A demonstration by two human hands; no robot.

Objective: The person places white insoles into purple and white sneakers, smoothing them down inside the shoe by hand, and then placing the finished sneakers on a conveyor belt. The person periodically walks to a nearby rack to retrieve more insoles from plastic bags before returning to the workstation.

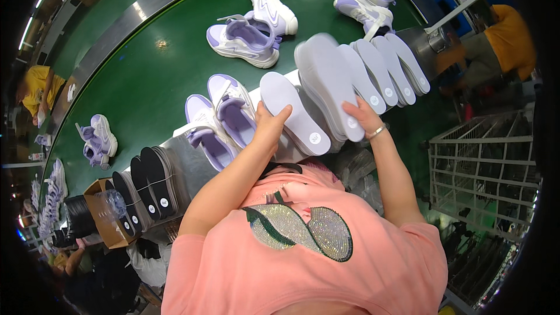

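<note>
My left hand [272, 125] grips the side of a pale lavender-grey insole [289, 108], its thumb on the top face. A round white sticker marks the insole's heel. To the right, my right hand [365, 118] is closed on the heel end of a stack of similar insoles [328, 81], whose toe end is blurred. Just left of my left hand stand two white and lavender sneakers, one [232, 111] nearer to it and the other [207, 130] farther left; their openings face me. Parts of the fingers of both hands are hidden under the insoles.
More grey insole stacks [387, 70] stand in a row at right. Black insoles [153, 182] and a cardboard box [108, 221] lie at left. Sneaker pairs [245, 41] rest on the green belt [157, 81]. A wire rack [484, 169] and a person in orange [508, 41] are at right.
</note>
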